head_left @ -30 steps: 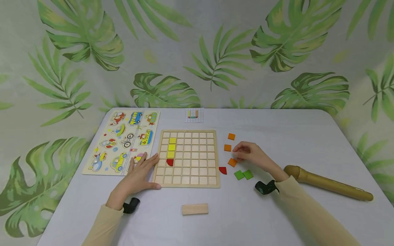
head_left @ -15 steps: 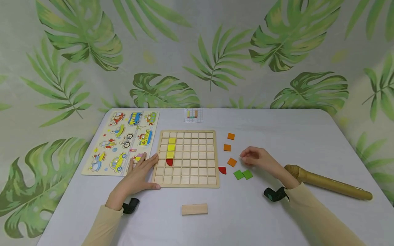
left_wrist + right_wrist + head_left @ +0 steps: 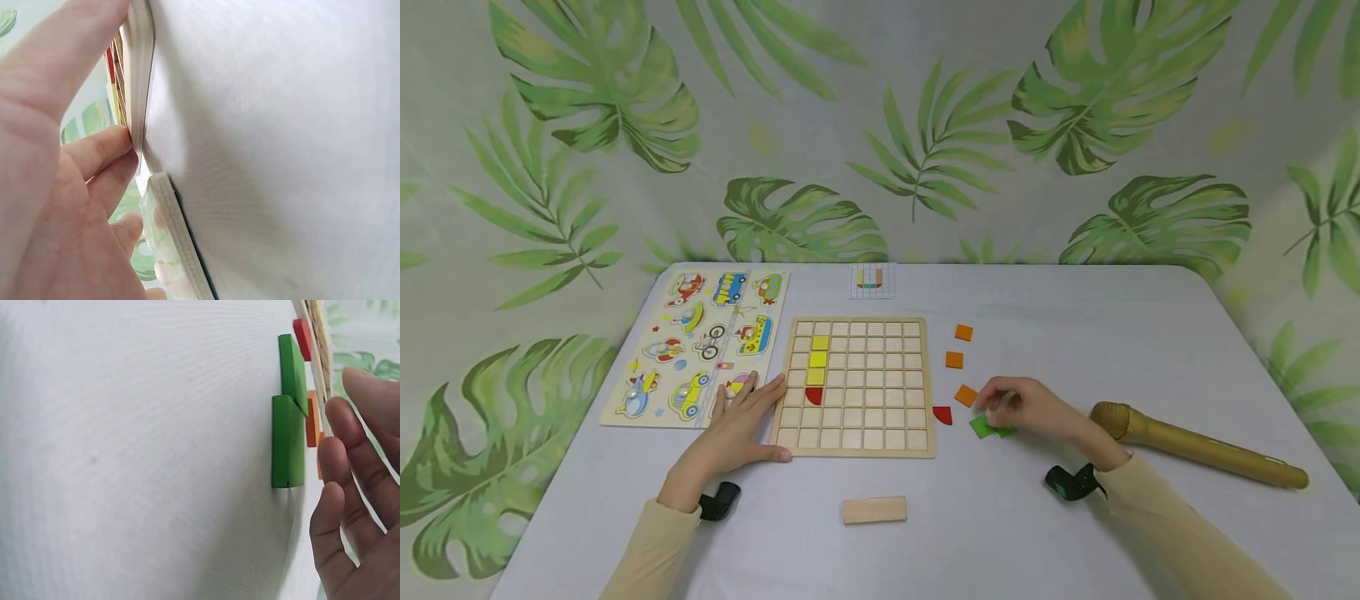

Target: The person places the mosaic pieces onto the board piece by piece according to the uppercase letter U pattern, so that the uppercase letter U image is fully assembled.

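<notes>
My left hand (image 3: 732, 435) rests with spread fingers along the left edge of the wooden grid board (image 3: 863, 398), thumb by its near corner. In the left wrist view, the fingertips touch the board's side (image 3: 140, 81). Three yellow square tiles (image 3: 817, 359) form a column on the board, above a red quarter-circle tile (image 3: 814, 396). Over two green square tiles (image 3: 980, 427) hovers my right hand (image 3: 1030, 410), fingers loosely bent and holding nothing. The right wrist view has its fingertips apart from the nearer green tile (image 3: 287, 442). Three orange square tiles (image 3: 954, 360) and another red quarter-circle (image 3: 942, 415) lie nearby.
A vehicle puzzle board (image 3: 680, 364) lies left of the grid, partly under my left fingers. Behind the grid is a small pattern card (image 3: 872, 282). A wooden block (image 3: 875, 510) sits in front; a gold microphone-shaped object (image 3: 1206, 450) lies at the right.
My right hand has drawn back from beside the orange tiles, then come down and toward me over the green tiles. The left hand and the tiles have stayed in place.
</notes>
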The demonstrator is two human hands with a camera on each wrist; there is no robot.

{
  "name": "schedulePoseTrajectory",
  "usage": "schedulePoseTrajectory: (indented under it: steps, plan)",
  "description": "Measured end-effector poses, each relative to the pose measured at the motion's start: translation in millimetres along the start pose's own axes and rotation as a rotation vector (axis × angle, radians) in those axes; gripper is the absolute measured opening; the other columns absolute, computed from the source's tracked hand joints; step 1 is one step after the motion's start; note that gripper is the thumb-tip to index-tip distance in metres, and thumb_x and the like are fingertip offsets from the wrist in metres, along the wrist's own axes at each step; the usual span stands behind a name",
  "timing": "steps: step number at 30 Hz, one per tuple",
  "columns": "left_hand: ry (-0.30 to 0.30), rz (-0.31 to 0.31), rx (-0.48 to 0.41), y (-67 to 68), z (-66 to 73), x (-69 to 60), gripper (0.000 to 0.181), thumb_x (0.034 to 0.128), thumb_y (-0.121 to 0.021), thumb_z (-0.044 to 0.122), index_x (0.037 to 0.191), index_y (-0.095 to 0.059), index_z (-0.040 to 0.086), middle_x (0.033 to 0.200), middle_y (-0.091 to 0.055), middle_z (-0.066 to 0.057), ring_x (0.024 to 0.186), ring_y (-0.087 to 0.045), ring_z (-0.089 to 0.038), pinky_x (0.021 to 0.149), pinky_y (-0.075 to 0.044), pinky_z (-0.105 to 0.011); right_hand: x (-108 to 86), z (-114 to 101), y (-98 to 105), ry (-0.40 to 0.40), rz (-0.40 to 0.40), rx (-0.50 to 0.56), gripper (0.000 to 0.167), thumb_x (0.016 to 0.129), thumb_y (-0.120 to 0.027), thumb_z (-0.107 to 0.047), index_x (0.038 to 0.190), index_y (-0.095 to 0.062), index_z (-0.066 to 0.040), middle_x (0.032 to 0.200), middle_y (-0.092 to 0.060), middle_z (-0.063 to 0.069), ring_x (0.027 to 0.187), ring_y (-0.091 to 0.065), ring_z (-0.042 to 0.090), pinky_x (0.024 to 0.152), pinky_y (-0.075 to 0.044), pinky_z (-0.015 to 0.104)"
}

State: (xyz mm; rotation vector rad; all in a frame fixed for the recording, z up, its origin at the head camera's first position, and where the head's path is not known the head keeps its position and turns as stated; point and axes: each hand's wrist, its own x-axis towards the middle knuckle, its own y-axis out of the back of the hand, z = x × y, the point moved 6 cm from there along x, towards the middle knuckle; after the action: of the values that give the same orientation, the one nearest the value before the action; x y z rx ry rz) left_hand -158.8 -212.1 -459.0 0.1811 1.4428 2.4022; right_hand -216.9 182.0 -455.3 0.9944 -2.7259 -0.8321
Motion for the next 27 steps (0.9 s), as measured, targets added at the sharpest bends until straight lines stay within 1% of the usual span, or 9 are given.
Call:
schedulePoseTrajectory:
  steps: [4,8,17,21,24,27]
  plan:
    - [0.003,0.003,0.003,-0.1,0.7,0.2,0.104,0.0671,-0.081,0.050,0.148,-0.034,0.006,0.155,-0.027,-0.008,0.143,-0.005,-0.039,0.106,0.009,-0.067,-1.6,-2,-6,0.039,-0.024,-0.055,0.020,0.083,-0.072,-0.003,0.100,-0.067,-0.013,0.096,-0.063,-0.001,0.090,-0.054,0.022,0.076,-0.045,0.030]
    - [0.005,0.002,0.007,0.2,1.2,0.4,0.104,0.0670,-0.081,0.050,0.148,-0.034,0.005,0.155,-0.026,-0.008,0.143,-0.005,-0.039,0.106,0.009,-0.067,-1.2,-6,-9,0.064,-0.022,-0.113,0.023,0.081,-0.072,0.001,0.098,-0.067,-0.013,0.096,-0.063,-0.002,0.090,-0.054,0.020,0.079,-0.047,0.030]
    - [0.018,-0.010,0.002,0.3,1.0,0.0,0.103,0.0672,-0.081,0.049,0.148,-0.034,0.005,0.156,-0.026,-0.008,0.143,-0.004,-0.039,0.106,0.009,-0.066,2.1,-11,-12,0.050,-0.011,-0.181,0.025,0.078,-0.072,0.006,0.093,-0.067,-0.013,0.092,-0.061,-0.005,0.085,-0.054,0.017,0.077,-0.049,0.029]
    - [0.018,-0.010,0.001,0.5,0.8,0.1,0.104,0.0673,-0.081,0.049,0.149,-0.034,0.006,0.156,-0.026,-0.008,0.143,-0.004,-0.039,0.106,0.009,-0.066,5.2,-11,-11,0.059,-0.008,-0.170,0.025,0.078,-0.071,0.008,0.090,-0.066,-0.013,0.089,-0.061,-0.006,0.080,-0.054,0.015,0.072,-0.049,0.028]
    - [0.014,-0.008,0.003,0.5,1.0,0.2,0.104,0.0672,-0.081,0.049,0.149,-0.034,0.006,0.156,-0.026,-0.008,0.143,-0.005,-0.039,0.106,0.009,-0.066,7.6,-10,-11,0.058,-0.013,-0.130,0.022,0.079,-0.071,0.008,0.089,-0.065,-0.011,0.087,-0.062,-0.004,0.077,-0.054,0.014,0.069,-0.049,0.026]
    - [0.010,-0.006,0.003,0.3,1.0,0.6,0.104,0.0667,-0.081,0.049,0.149,-0.034,0.006,0.156,-0.026,-0.008,0.143,-0.005,-0.039,0.106,0.009,-0.066,11.2,-9,-11,0.037,-0.015,-0.081,0.017,0.081,-0.070,0.004,0.089,-0.065,-0.010,0.086,-0.063,-0.001,0.076,-0.055,0.015,0.068,-0.050,0.025]
